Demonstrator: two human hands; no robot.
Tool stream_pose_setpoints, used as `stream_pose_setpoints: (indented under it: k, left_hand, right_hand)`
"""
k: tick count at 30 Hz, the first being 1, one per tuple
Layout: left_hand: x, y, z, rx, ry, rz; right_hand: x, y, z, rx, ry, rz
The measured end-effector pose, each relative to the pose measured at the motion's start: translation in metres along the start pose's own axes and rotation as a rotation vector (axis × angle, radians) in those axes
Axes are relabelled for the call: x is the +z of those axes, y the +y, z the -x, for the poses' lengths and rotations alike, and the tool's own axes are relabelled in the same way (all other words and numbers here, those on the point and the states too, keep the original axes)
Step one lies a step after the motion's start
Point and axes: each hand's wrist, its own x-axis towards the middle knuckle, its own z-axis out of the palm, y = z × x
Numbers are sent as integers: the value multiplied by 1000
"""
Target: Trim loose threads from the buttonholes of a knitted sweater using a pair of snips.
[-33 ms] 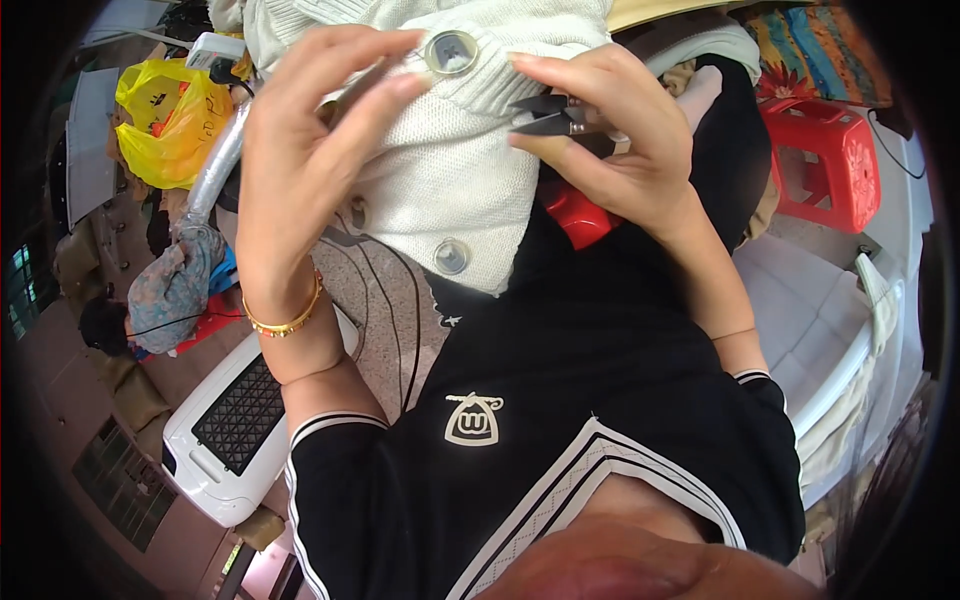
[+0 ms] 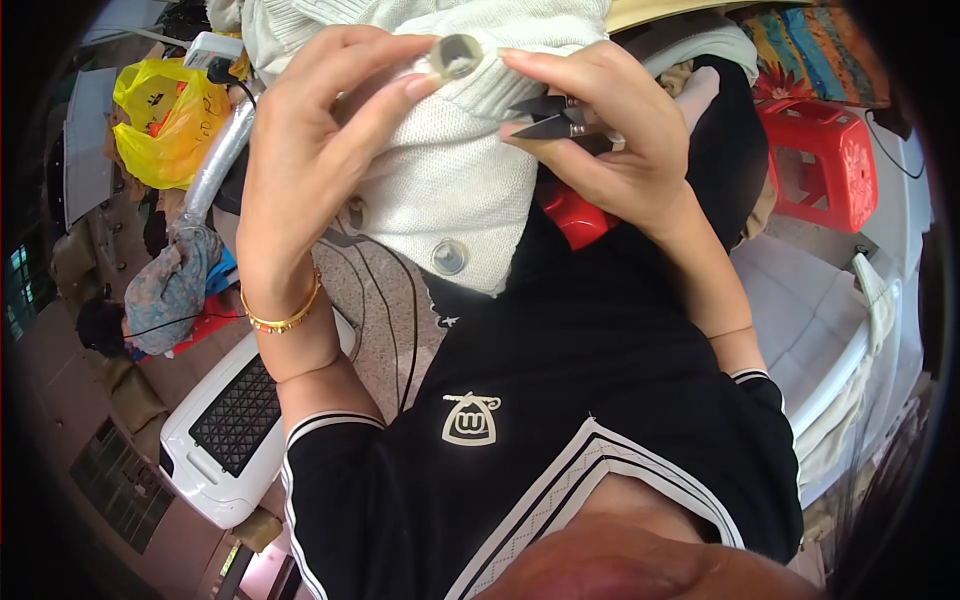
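White knit cloth (image 2: pixel 455 180), which looks like a knitted garment, lies over my lap. At its ribbed band, my left hand (image 2: pixel 310 150) pinches a large round clear button (image 2: pixel 457 56) between thumb and index finger, tilting it. My right hand (image 2: pixel 635 135) holds thread snips (image 2: pixel 550 118) with dark pointed blades, spread apart and pointing left. Its index fingertip comes close to the button's right side; whether a thread runs between them is too fine to tell. Another clear button (image 2: pixel 449 257) sits on the knit near its lower corner.
A red stool (image 2: pixel 820 165) stands at the right, and a yellow plastic bag (image 2: pixel 170 120) at the upper left. Below my left arm is a white chair (image 2: pixel 225 445) with a dark mesh panel. Another person (image 2: pixel 170 290) sits at far left. Dark cables (image 2: pixel 385 290) hang beside my lap.
The upper button has tipped up and shifted slightly right, with my left fingers closer on its edge. My right hand and the snips have moved a little left.
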Motion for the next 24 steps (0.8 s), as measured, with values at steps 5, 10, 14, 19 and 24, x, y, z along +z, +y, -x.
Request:
stream_pose_setpoints:
  k: [5,10,14,19,24]
  left_hand:
    - [6,0,-2,-32,-49,85]
    - [8,-2,-4,-48,-107,6]
    - [14,-11,-5,-86,-40,121]
    - [17,-21,-7,-53,-24,189]
    - [27,-12,-7,166,119,-124]
  right_hand:
    - [12,8,-7,48,-12,66]
    - [13,11,-1,55,-23,68]
    - [7,-1,-6,188,-29,-107]
    - [10,-2,-8,170,39,-109]
    - [11,4,-4,155,64,-89]
